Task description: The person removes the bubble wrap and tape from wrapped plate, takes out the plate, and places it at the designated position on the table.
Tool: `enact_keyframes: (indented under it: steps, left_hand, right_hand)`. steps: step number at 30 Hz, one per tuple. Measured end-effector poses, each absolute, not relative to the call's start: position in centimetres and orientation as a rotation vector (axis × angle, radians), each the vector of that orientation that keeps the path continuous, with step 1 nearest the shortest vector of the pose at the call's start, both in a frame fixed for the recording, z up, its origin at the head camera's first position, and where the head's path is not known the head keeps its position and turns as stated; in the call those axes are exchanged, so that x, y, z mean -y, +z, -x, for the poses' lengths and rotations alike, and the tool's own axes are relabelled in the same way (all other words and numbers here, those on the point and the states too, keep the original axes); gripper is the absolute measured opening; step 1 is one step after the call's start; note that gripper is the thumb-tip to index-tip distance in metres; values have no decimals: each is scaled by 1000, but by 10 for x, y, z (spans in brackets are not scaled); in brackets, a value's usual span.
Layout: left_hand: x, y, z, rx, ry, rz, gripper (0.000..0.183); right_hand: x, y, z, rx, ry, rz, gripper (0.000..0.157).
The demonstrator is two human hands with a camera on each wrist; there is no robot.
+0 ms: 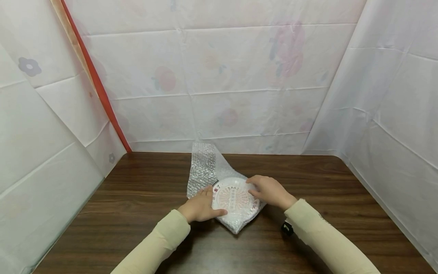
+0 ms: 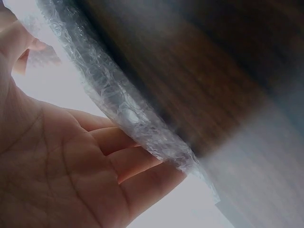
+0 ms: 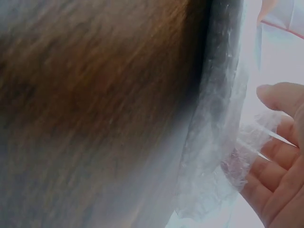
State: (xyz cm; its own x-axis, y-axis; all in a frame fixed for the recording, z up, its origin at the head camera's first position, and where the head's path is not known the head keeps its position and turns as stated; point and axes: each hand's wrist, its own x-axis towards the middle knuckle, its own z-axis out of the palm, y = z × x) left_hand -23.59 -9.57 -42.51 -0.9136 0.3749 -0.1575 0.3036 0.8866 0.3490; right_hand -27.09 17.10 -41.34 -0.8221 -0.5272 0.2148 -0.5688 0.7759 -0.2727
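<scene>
A round, flat tea cake in white paper with red print (image 1: 236, 198) lies on the table under clear bubble wrap (image 1: 202, 167). The wrap comes to a folded point at the near side, and a long loose strip of it stretches toward the back wall. My left hand (image 1: 202, 205) rests on the left edge, thumb spread across the near part. In the left wrist view its extended fingers (image 2: 147, 180) touch the wrapped rim. At the upper right edge lies my right hand (image 1: 270, 190), its fingers against the wrap and its thumb apart from them in the right wrist view.
The dark wood-grain table (image 1: 137, 213) reaches back to a white sheet with faint fruit prints (image 1: 229, 76). More white sheeting hangs at both sides, with a red strip (image 1: 99, 83) at the left corner. A small black object (image 1: 286, 228) shows beneath the right cuff.
</scene>
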Motion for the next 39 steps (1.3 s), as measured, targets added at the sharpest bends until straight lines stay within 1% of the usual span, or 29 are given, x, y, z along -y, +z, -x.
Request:
enact_keyframes:
  steps: [7,14,21,39]
  left_hand:
    - [95,-425,236,-2851,470,-535,112]
    - [95,-425,236,-2850,469,-537,112]
    - [95,-425,236,-2844,446,-533,112]
    - [102,-428,237,-2808,465,-526,111]
  right_hand:
    - [-173,-411,275,2741,504,-815,15]
    - [-177,-408,281,2672,602,-705,10]
    - [-185,-412,291,2652,749,-567,10]
    - [-207,-423,309,2716,1011,-348,21]
